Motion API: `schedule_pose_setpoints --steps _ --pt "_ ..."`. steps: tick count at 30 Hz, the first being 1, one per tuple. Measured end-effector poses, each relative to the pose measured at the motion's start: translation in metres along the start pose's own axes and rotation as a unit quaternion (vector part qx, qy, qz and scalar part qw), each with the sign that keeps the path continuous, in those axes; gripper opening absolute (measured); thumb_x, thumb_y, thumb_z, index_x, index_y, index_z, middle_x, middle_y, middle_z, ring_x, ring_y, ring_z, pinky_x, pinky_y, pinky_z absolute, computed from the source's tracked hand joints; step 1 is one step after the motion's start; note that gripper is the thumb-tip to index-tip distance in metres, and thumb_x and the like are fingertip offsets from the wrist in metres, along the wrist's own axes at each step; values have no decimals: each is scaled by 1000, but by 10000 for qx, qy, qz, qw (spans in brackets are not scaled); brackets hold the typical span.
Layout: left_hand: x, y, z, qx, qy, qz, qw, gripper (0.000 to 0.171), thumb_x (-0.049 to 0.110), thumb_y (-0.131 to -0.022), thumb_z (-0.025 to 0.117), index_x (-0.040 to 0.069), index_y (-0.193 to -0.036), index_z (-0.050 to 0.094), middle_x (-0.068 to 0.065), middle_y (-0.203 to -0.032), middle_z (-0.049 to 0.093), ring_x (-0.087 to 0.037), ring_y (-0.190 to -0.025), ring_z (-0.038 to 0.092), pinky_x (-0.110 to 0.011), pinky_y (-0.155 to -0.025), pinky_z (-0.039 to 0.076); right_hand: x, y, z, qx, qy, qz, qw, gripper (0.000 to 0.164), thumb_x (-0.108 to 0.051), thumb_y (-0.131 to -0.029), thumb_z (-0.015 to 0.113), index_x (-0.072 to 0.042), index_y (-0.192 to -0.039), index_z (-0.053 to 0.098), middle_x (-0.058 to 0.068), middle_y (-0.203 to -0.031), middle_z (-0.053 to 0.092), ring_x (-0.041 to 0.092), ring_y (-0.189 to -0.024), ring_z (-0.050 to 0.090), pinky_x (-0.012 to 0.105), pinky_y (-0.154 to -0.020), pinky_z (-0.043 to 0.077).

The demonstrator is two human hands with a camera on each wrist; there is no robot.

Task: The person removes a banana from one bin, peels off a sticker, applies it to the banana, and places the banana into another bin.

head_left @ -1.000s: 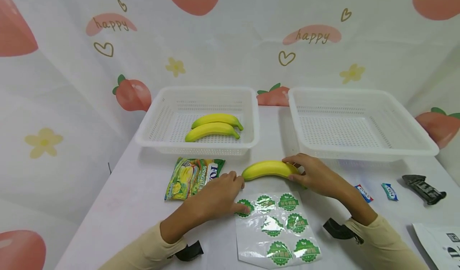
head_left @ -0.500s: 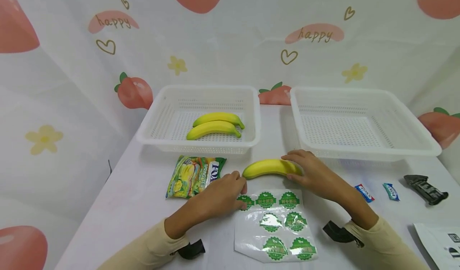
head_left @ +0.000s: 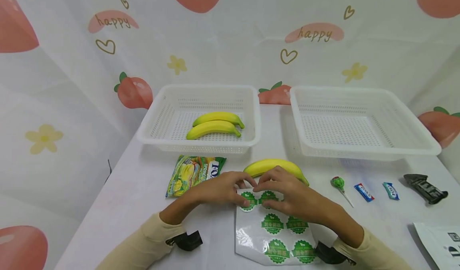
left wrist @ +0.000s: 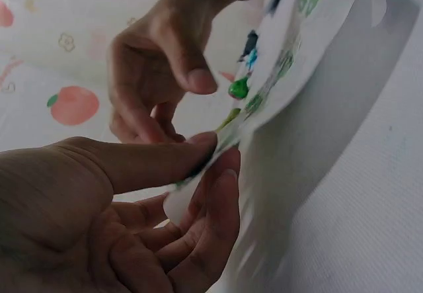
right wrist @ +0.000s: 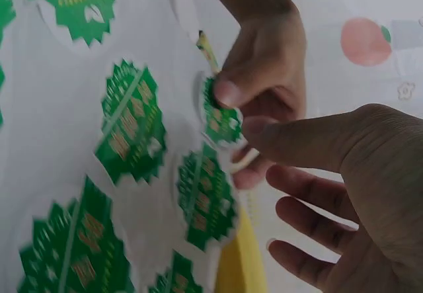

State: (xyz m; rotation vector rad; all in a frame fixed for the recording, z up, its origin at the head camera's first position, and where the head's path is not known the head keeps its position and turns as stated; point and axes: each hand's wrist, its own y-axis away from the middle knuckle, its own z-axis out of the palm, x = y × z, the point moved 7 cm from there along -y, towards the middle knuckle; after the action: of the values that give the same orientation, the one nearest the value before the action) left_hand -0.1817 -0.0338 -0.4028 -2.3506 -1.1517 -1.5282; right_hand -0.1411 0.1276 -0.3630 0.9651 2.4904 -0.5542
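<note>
A sheet of round green labels (head_left: 248, 238) lies on the table in front of me. My left hand (head_left: 224, 188) pinches its far left corner, the thumb on top of the corner label (right wrist: 221, 122) and fingers beneath; the left wrist view shows the sheet bent up there. Over the sheet's far edge reaches my right hand (head_left: 296, 194), its thumb tip right at that corner label in the right wrist view and its other fingers spread apart, holding nothing. Just beyond both hands lies a yellow banana (head_left: 266, 166), partly covered by the right fingers.
A white basket (head_left: 201, 147) with two bananas (head_left: 213, 129) stands at the back left, another white basket (head_left: 363, 152) at the back right. Left of the sheet is a green candy bag (head_left: 190, 174). To the right lie a lollipop (head_left: 338, 183), small wrapped candies (head_left: 364, 192) and a black-wrapped bar (head_left: 425, 188).
My right hand has left the banana and moved left and nearer to me, over the label sheet. The lollipop its arm hid now shows. My left hand stays at the sheet's corner.
</note>
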Motion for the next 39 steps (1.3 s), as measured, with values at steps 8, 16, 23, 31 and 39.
schedule_pose_setpoints --steps 8,16,23,31,39 --pt "0 -2 0 -386 912 151 9950 61 24 -86 86 19 -143 64 0 -124 67 -13 -103 62 -30 -88 50 2 -1 14 -246 -32 125 9996 32 -29 -89 88 -23 -119 78 -14 -122 63 10 -120 54 40 -103 50" --pt "1 1 5 -870 1490 40 9850 77 5 -83 87 16 -152 55 -10 -132 55 -14 -74 65 -27 -83 51 0 -1 9 148 -74 -445 9989 15 -14 -89 87 -22 -99 78 -13 -110 64 8 -108 58 32 -93 54" --pt "3 3 3 -513 -28 45 9987 70 4 -82 90 16 -145 63 -9 -128 62 -9 -77 67 -24 -79 52 8 1 -10 547 -410 -333 9971 22 -6 -86 87 -23 -95 76 -16 -105 65 6 -101 61 29 -89 55" --pt "15 18 -10 253 -1006 -82 9946 54 58 -96 73 21 -135 72 2 -122 66 -7 -96 63 -29 -83 53 14 6 -31 1218 -11 -480 9914 25 0 -83 88 -19 -97 79 -13 -105 68 9 -102 64 23 -91 55" --pt "18 1 -17 728 615 54 9954 39 44 -107 60 9 -115 75 2 -97 76 -16 -85 71 -36 -81 54 4 5 -32 1696 487 -1096 9782 36 5 -71 93 -16 -98 80 -5 -104 66 12 -97 64 9 -94 48"
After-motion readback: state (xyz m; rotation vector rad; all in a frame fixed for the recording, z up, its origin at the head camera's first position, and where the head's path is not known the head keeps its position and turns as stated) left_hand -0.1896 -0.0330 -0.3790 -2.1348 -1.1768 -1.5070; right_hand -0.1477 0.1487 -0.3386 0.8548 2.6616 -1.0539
